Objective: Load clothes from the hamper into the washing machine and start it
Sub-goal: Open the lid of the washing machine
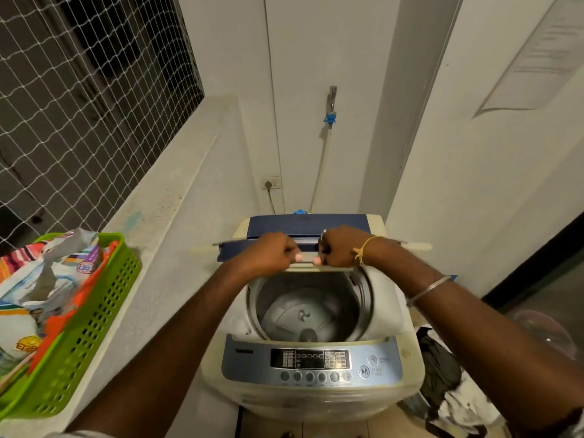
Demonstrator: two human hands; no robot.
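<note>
White walls (331, 58) boxed in the corner, with a net (79, 90) over the opening on the left. The washer (313, 403), a cream top-loader, sat dead centre below the camera, right up against a grey ledge (164, 248) on its left. On that ledge was a green basket (94, 327) stuffed with crumpled packets (41, 279).

The lid (284, 226) was a dark blue folding one, half raised and hinged at the back of the machine. Under it the grey steel drum (316, 298) was open to view, pulsator showing at the bottom. The blue panel (252, 365) ran along the near edge, with a dark display and a row of round buttons. Some dark cloth (439, 374) lay piled just beside the washer on the right; couldn't tell what it was sitting in.

Both hands were on the lid's front edge, over the far side of the drum. The left hand (271, 251) had its fingers curled round the edge, thumb pressed on the pale trim. The right hand (341, 248) gripped the same edge just beside it, thumbs nearly meeting.

Small stuff: a pale hose (320, 165) ran down from a tap (331, 99), a socket (270, 183) sat on the back wall, and the right arm wore a thin bangle (426, 290) and a yellow thread (363, 249) at the wrist.
</note>
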